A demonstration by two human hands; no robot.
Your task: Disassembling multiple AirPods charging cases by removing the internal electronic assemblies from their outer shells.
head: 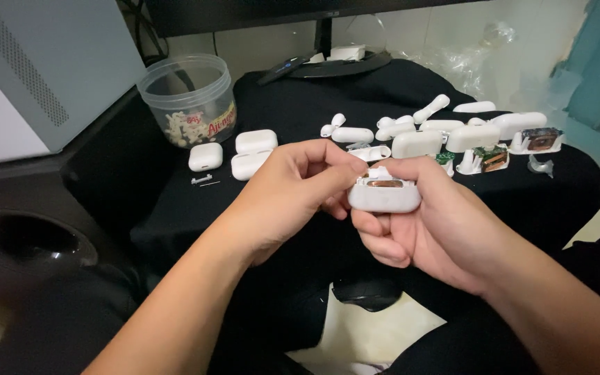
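My right hand (425, 226) grips a white earbud-case shell (385, 198) from below, its open top showing a copper-coloured insert. My left hand (293, 191) reaches in from the left, thumb and forefinger pinching at the shell's upper left edge. Both hands hover above a black cloth-covered table (314, 104). Behind them lie many white case halves (418, 144), earbuds (332, 125) and small circuit boards (492, 158) spread over the cloth.
A clear plastic jar (189, 97) with small white pieces stands at the back left. Three closed white cases (205, 156) lie beside it, with tiny metal pins (201, 180). A monitor stand (335, 64), grey box (43, 69) and a black speaker (29, 243) border the table.
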